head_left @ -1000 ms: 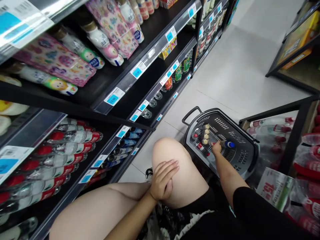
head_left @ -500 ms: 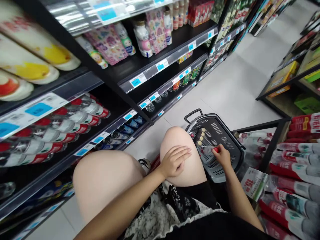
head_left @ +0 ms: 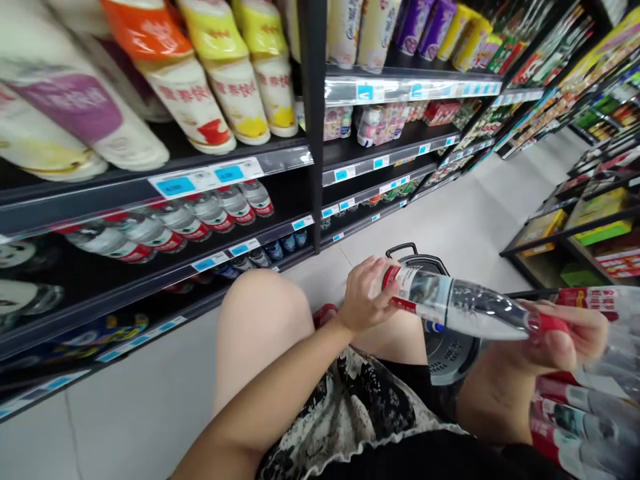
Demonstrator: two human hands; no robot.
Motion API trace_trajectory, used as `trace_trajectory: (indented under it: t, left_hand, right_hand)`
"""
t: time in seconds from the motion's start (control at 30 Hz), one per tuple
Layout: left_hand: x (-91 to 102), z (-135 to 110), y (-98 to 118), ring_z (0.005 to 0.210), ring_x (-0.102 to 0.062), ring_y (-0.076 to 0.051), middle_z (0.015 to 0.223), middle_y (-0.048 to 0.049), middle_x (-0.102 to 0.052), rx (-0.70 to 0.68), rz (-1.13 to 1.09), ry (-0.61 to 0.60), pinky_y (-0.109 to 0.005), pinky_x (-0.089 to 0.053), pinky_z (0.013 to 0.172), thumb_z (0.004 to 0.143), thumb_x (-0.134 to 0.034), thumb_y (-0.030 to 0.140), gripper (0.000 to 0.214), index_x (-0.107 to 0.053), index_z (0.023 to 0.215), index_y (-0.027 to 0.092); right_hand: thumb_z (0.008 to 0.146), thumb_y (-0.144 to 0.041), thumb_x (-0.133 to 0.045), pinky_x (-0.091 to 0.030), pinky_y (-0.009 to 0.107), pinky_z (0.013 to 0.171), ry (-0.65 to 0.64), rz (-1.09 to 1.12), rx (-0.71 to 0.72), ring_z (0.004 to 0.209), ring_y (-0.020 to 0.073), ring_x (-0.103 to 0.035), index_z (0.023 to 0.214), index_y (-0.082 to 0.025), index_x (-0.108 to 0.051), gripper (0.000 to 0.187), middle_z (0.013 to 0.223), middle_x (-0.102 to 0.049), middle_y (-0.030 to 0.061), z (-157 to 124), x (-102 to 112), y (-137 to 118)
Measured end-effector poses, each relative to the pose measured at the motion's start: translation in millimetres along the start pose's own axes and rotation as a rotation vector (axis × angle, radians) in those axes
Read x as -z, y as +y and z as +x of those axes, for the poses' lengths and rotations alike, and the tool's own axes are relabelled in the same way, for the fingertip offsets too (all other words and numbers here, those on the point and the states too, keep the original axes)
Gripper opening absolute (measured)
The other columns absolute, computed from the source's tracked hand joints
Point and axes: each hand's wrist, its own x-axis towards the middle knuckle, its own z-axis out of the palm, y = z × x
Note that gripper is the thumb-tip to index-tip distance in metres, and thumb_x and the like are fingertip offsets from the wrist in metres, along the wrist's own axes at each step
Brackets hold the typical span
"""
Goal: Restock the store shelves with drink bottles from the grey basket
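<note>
A clear water bottle (head_left: 435, 300) with a red cap and a red-and-white label lies nearly sideways in front of me, above my knees. My left hand (head_left: 367, 293) is wrapped round its base end. The fingers of my right hand (head_left: 565, 333) are closed on the red cap at the other end. Below and behind the bottle is a black and grey shopping basket (head_left: 455, 360), partly covered by the bottle and my right arm; its contents are mostly hidden.
Shelving (head_left: 280, 233) runs along the left with water bottles (head_left: 175, 223) and larger drink bottles (head_left: 193, 100). Stacked packs of red-labelled bottles (head_left: 575, 413) stand close on my right. Grey floor (head_left: 480, 207) stretches ahead beside a display rack (head_left: 550, 227).
My right hand has lifted the bottle by its cap out of the basket and up towards me. My left hand has left the knee and taken the bottle's base. The view has shifted left.
</note>
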Motion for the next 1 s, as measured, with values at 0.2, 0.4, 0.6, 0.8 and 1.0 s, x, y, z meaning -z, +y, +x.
trace_trajectory:
  t: [0.2,0.4,0.6,0.8,1.0]
  left_hand:
    - [47.4,11,-26,0.098,-0.067,-0.025,0.105,-0.0116,-0.071,0.074,0.112,-0.07,-0.038,-0.051,0.09,0.098,-0.051,0.062,0.059,-0.059,0.138,0.019]
    - [72.6,20,-40,0.103,-0.066,-0.025,0.104,-0.0093,-0.07,0.093,0.32,0.115,-0.04,-0.05,0.092,0.095,-0.063,0.037,0.035,-0.065,0.128,0.025]
    - [92.1,26,-54,0.109,-0.066,-0.024,0.104,-0.0065,-0.071,0.056,0.467,0.232,-0.041,-0.049,0.1,0.093,-0.065,0.026,0.036,-0.064,0.129,0.031]
    - [87.9,35,-69,0.106,-0.067,-0.028,0.109,-0.0112,-0.071,0.324,0.108,0.213,-0.048,-0.046,0.104,0.089,-0.068,0.04,0.038,-0.066,0.122,0.021]
    - [86.3,42,-49,0.081,-0.07,-0.027,0.09,-0.0103,-0.073,0.793,-1.093,-0.306,-0.041,-0.056,0.078,0.063,-0.078,0.057,0.053,-0.068,0.095,0.016]
  right_hand:
    - [0.075,-0.041,-0.077,-0.024,0.02,0.036,-0.264,0.077,-0.454,0.04,0.0065,-0.036,0.077,-0.015,-0.067,0.028,0.054,-0.048,-0.0047,-16,-46,-34]
    - [0.073,-0.048,-0.079,-0.029,0.021,0.036,-0.396,0.148,-0.554,0.045,0.0078,-0.043,0.087,-0.017,-0.07,0.035,0.071,-0.059,-0.0011,-18,-71,-42]
    - [0.085,-0.054,-0.067,-0.037,0.023,0.046,-0.591,0.143,-0.646,0.048,0.0113,-0.049,0.089,-0.015,-0.073,0.039,0.06,-0.055,-0.001,-32,-86,-47]
    - [0.079,-0.057,-0.077,-0.048,0.028,0.052,-0.837,0.388,-0.69,0.055,0.0154,-0.059,0.121,-0.021,-0.064,0.057,0.074,-0.064,0.0005,-51,-82,-55]
    - [0.082,-0.036,-0.081,-0.053,0.043,0.096,-1.038,0.095,-0.541,0.122,0.0269,-0.058,0.14,-0.033,-0.052,0.065,0.141,-0.053,0.0101,-62,-104,-62]
